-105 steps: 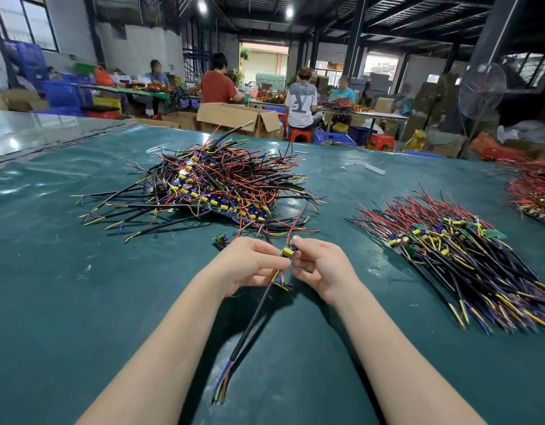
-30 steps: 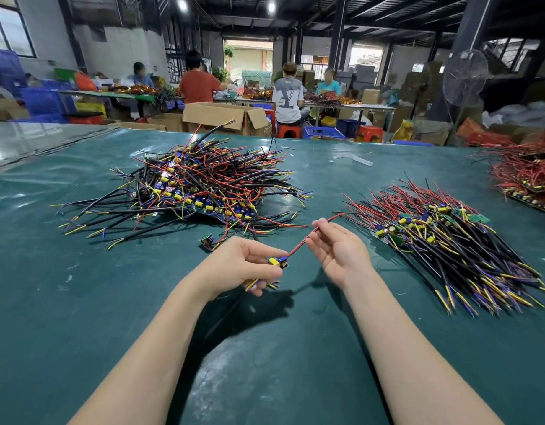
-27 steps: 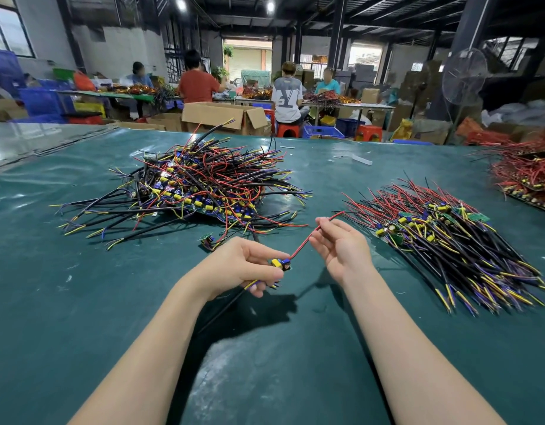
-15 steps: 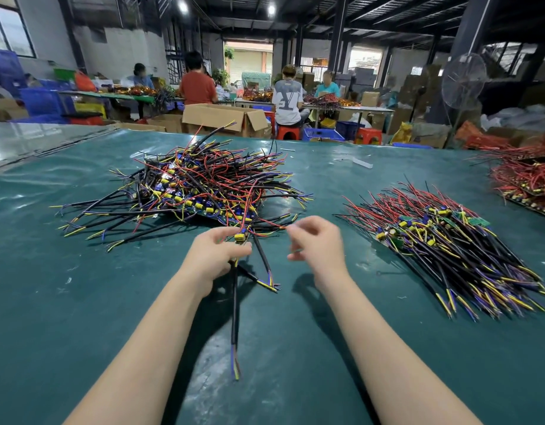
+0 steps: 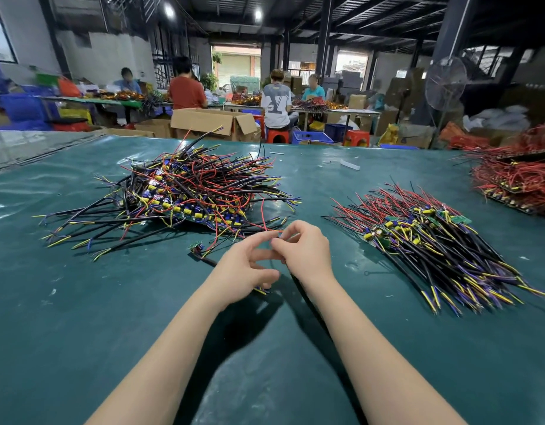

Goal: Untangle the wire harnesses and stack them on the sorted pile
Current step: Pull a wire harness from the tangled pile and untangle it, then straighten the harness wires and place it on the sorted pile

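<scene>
A tangled pile of black, red and yellow wire harnesses [image 5: 197, 191] lies on the green table [image 5: 80, 302], left of centre. The sorted pile [image 5: 433, 240] lies to the right, its harnesses laid parallel. Both hands meet in front of the tangled pile. My left hand [image 5: 245, 269] curls over one wire harness [image 5: 262, 291], of which only yellow and blue ends show below the palm. My right hand [image 5: 306, 253] pinches that harness's thin red wire [image 5: 264, 214] between thumb and forefinger. A small loose harness with a green board [image 5: 199, 249] lies just left of my left hand.
Another heap of red wires [image 5: 516, 176] sits at the far right edge of the table. A white scrap [image 5: 349, 164] lies at the back. Beyond the table stand an open cardboard box [image 5: 209, 122], a fan [image 5: 446, 84] and seated workers at benches.
My left hand has drawn the harness away from the tangled pile towards me. My right hand has closed in against the left and now pinches the red wire.
</scene>
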The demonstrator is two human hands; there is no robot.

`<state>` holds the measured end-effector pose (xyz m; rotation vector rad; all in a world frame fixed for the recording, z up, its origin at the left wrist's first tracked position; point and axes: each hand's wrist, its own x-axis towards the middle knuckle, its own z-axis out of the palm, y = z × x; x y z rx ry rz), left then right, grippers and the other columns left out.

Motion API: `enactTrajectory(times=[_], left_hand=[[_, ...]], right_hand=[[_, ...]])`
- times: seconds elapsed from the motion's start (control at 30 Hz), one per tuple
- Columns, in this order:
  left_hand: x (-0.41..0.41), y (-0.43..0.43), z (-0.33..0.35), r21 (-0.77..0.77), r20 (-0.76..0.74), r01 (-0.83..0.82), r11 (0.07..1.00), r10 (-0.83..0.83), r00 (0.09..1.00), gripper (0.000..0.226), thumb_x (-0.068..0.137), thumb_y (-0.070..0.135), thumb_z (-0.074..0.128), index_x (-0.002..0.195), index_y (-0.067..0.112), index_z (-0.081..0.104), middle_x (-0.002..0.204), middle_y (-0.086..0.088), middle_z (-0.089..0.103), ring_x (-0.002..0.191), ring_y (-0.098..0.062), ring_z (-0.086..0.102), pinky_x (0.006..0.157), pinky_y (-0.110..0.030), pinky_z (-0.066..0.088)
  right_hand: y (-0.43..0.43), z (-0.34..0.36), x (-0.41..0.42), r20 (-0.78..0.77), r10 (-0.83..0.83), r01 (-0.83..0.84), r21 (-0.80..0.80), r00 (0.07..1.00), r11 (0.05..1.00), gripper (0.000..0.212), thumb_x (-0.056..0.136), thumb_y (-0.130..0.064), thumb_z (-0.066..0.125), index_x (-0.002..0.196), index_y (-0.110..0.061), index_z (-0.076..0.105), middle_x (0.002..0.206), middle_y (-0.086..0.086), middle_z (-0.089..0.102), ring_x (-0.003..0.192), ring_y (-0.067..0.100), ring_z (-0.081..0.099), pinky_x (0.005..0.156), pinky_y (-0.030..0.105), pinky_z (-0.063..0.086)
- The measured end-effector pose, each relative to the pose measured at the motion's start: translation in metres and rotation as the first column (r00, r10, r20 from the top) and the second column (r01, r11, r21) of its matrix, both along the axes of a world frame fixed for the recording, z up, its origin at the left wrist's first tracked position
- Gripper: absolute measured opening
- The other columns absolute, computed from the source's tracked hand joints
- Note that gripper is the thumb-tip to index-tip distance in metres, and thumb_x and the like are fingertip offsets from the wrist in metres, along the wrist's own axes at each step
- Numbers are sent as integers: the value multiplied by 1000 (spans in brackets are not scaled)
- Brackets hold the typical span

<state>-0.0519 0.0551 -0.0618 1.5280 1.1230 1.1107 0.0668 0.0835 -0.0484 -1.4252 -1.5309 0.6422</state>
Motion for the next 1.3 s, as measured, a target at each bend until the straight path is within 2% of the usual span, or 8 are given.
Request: enactTrajectory(times=[0.1,0.27,0.6,0.7,0.83,1.0,1.17,1.3], left_hand=[[4,0,1,134,-186,-134,982,158,970,52,75,-4,67,96,41,53,75,9,70,57,-15,60,65,-33,54],[-5,1,4,301,-294,-282,911,370,882,13,74,12,74,69,22,68,59,12,65,49,6,55,56,-11,44],[1,7,1,268,-283,-347,899,417,864,28,79,26,71,54,25,58,48,11,55,46,-4,48,58,-25,42],[-3,7,-1,255,-292,-357,898,424,857,32,85,27,64,54,22,55,46,9,54,48,-10,49,62,-28,45],[-9,9,2,287,-314,-462,839,538,783,44,93,30,49,52,16,47,50,4,52,55,-18,48,57,-27,36],[-27,16,0,240,-257,-669,704,710,655,39,99,23,31,63,9,37,63,-7,45,70,-28,44,58,-34,27],[-35,22,-2,74,-517,-668,740,602,609,30,92,10,41,121,13,48,124,-15,50,114,-36,45,92,-39,39],[-33,16,-8,109,-740,-552,827,438,511,46,88,25,54,132,16,40,131,-12,48,119,-34,45,95,-40,40]], right_hand=[[5,4,15,66,-59,58,8,996,998,23,77,-18,65,62,-22,47,74,6,62,79,29,61,68,31,44],[20,24,50,234,-321,292,149,918,945,8,84,-24,62,85,-16,60,96,9,67,92,30,59,68,29,36],[59,34,146,615,-567,515,287,548,808,15,93,-14,49,102,-8,58,109,17,61,101,35,58,83,38,39],[57,9,152,713,-451,560,99,537,823,23,92,-15,46,110,-17,60,118,10,60,114,29,50,92,36,32],[47,-2,114,550,-552,485,279,627,829,27,90,-23,52,115,-19,60,131,6,48,121,27,37,96,38,26],[16,-11,9,434,-158,103,146,887,984,28,91,-34,48,96,-15,68,108,9,62,108,28,49,83,33,34],[-1,-30,-24,630,172,-160,-76,757,984,36,89,-43,50,119,-25,57,122,3,52,118,25,41,93,35,29],[-8,-29,-20,539,223,-204,-94,812,974,20,85,-34,56,101,-28,67,111,1,55,114,23,44,88,32,28]])
